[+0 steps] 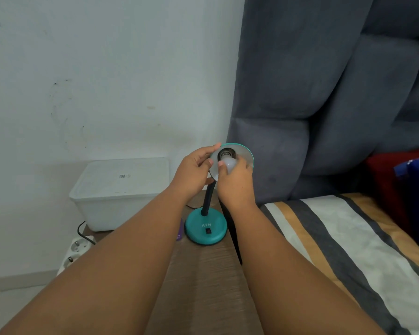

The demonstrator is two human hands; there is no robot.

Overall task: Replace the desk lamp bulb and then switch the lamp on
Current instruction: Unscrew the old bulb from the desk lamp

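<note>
Wood-grain desk (203,274) nearest us, striped bed (336,238) right. Teal lamp base (205,229) midway; white bin (121,189) far left. Our left hand (191,170) clamps the shade (246,157); right hand (235,180) grips the bulb (229,163) at the socket.

Both bare forearms reach forward, the left hand (194,169) curled, thumb up; the right hand (235,180) closed, fingers bent.
</note>
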